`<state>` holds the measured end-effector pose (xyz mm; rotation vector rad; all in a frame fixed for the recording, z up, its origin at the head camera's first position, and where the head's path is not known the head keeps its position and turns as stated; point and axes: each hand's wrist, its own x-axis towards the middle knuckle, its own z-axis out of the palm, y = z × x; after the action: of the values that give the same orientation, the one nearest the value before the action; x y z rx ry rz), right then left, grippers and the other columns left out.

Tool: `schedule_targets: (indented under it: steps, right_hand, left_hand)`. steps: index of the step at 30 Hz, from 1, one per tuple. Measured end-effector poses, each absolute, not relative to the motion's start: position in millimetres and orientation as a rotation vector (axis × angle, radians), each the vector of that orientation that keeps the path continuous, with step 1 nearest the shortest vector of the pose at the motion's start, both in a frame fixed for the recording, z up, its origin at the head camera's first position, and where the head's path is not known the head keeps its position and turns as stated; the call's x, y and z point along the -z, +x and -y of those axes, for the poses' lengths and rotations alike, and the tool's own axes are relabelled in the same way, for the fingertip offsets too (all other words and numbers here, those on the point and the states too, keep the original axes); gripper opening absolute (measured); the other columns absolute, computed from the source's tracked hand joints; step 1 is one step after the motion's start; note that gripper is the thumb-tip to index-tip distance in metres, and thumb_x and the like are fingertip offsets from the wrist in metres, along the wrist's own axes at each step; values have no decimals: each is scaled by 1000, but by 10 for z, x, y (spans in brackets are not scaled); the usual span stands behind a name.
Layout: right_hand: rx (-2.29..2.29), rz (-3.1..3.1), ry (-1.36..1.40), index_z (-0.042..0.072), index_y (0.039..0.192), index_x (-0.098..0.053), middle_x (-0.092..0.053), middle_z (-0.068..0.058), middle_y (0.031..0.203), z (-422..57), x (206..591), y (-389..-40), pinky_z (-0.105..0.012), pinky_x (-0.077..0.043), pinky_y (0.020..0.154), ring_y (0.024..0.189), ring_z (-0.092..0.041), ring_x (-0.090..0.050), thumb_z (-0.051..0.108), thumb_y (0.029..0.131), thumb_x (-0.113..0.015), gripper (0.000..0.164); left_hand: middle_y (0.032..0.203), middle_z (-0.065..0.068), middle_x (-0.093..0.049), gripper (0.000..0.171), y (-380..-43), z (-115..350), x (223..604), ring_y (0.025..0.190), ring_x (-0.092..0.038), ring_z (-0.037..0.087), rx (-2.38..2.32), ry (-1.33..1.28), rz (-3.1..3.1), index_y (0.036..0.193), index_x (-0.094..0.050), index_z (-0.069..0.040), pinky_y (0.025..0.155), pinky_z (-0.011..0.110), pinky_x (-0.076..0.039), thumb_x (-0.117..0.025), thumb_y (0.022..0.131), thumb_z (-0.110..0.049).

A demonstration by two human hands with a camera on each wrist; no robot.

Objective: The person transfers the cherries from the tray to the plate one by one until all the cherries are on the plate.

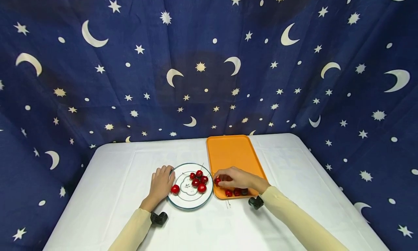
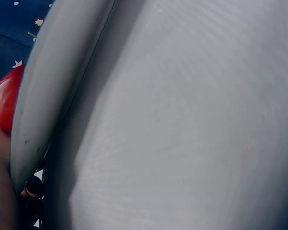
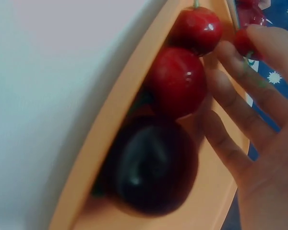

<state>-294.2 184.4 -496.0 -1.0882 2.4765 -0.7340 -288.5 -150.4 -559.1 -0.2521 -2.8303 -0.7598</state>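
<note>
A white plate (image 1: 183, 203) with a blue-green rim bears several red cherries (image 1: 201, 188), one lying apart near its left side. At the plate's left edge my left hand (image 1: 160, 184) holds the rim, thumb over the edge; its fingers are mostly out of the left wrist view. The plate's pale side (image 2: 62, 72) fills part of that view. Over the orange tray (image 1: 232, 153) my right hand (image 1: 240, 178) pinches a red cherry (image 3: 245, 43) between thumb and index finger, its other fingers loosely extended. Two red cherries (image 3: 177, 81) and a nearly black round fruit (image 3: 153, 165) lie along the tray's near edge.
The plate stands just left of the tray on a table with a white cloth (image 1: 114, 178). A cherry stem hangs over the tray's near edge. Behind and beside the table hangs a dark blue curtain (image 1: 196, 37) with moons and stars.
</note>
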Motion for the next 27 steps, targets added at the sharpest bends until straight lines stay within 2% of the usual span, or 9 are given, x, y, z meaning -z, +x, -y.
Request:
schedule_targets:
  steps: [5,12,16,19,27]
  right_hand:
    - [725,-2523,-1115,15,129,-67,-70,3,101,-1821,4945,-2964,-19,-48,76,81,-2,-53,28,104,-61,29]
    - [700,-2580,-1111,11,131,-68,-75,-1,125,-1759,4910,-2966,-26,-55,93,95,-4,-63,31,103,-62,35]
    - [700,-2564,-1126,10,133,-67,-78,-1,107,-1712,4872,-2972,-20,-53,82,82,0,-60,28,103,-62,35]
    - [699,-2549,-1151,11,132,-67,-75,0,90,-1670,4856,-2976,-17,-48,72,71,2,-53,26,103,-63,33]
    - [617,-2564,-1150,17,129,-68,-69,4,77,-1572,4914,-2989,-15,-47,68,62,3,-49,26,103,-64,28]
  left_hand:
    - [100,10,-59,26,-2895,1504,5573,94,-48,26,760,-257,2831,118,-63,-7,77,37,-31,-50,107,-25]
    - [101,10,-60,25,-2895,1510,5581,94,-49,26,747,-259,2839,119,-63,-6,77,38,-31,-50,106,-24]
    - [100,10,-60,25,-2908,1518,5590,93,-48,26,750,-254,2841,118,-63,-6,77,38,-31,-50,106,-24]
    - [99,11,-59,26,-2914,1523,5603,94,-48,27,764,-250,2837,118,-63,-6,78,39,-32,-50,106,-25]
    - [96,10,-59,24,-2894,1512,5618,91,-48,27,783,-268,2780,114,-64,-5,77,40,-32,-51,105,-24]
